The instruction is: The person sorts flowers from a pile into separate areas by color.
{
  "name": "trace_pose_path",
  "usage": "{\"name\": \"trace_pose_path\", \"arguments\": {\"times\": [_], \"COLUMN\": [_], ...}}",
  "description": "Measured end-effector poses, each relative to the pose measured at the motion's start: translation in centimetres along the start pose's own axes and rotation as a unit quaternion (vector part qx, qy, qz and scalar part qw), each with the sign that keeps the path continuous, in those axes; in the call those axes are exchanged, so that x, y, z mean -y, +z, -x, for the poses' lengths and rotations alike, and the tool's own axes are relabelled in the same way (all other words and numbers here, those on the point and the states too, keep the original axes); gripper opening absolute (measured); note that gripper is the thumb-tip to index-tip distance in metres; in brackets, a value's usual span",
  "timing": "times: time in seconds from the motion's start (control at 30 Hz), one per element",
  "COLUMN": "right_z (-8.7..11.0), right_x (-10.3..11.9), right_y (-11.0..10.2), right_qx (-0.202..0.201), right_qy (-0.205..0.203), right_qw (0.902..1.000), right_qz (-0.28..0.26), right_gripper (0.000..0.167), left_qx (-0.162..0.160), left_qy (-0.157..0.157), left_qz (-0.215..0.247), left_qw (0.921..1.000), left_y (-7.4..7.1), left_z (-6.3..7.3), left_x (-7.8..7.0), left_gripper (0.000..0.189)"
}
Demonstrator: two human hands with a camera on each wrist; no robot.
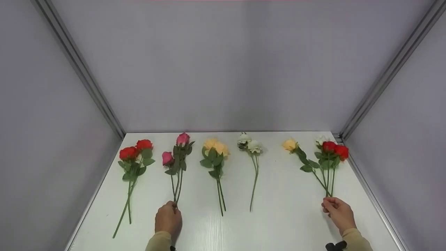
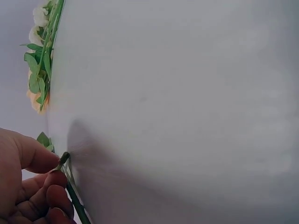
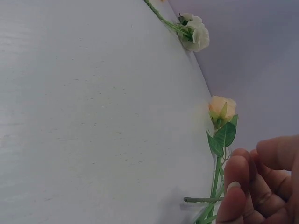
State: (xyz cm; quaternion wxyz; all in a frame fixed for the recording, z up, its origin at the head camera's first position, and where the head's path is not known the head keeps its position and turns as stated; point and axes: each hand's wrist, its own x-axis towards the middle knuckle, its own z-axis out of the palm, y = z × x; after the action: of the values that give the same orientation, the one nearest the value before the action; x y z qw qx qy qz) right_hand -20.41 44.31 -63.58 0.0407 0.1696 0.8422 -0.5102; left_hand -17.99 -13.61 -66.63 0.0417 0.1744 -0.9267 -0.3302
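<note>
L hand (image 1: 168,219), L of the mid yellow roses (image 1: 215,148), pinched pink roses (image 1: 179,155) near the stem ends. R hand (image 1: 339,214), well R of the yellows, had fingers (image 3: 237,170) narrow at a mixed bunch (image 1: 327,164); couldn't tell if gripped. Prob. best: a light pinch, stems low, w/o tangling blooms.

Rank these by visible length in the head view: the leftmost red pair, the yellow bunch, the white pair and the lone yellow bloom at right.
1. Red pair: longest
2. Yellow bunch and white pair: look alike in length, so unranked
3. Lone yellow bloom: smallest, counting its head only
</note>
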Motion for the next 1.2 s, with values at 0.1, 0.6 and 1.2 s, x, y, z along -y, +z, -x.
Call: {"name": "trace_pose_path", "arguments": {"times": [0.1, 0.6, 1.2], "right_z": [0.0, 0.4, -0.1], "right_x": [0.0, -0.5, -0.7], "right_y": [0.0, 0.3, -1.7], "right_qx": [-0.002, -0.002, -0.044], "right_qy": [0.002, 0.011, -0.028], "right_qw": [1.0000, 0.9999, 0.9953], "right_qz": [0.001, 0.003, 0.081], "right_gripper": [0.040, 0.043, 0.040], "left_qx": [0.000, -0.013, -0.015], "left_qy": [0.001, 0.024, 0.015], "left_qz": [0.000, 0.016, 0.020], "left_qw": [1.0000, 0.9995, 0.9996], "left_y": [-0.1, 0.5, 0.7], "left_z": [0.0, -1.4, -1.5], "left_x": [-0.1, -0.6, -0.9], "left_gripper": [0.019, 0.020, 0.020]}}
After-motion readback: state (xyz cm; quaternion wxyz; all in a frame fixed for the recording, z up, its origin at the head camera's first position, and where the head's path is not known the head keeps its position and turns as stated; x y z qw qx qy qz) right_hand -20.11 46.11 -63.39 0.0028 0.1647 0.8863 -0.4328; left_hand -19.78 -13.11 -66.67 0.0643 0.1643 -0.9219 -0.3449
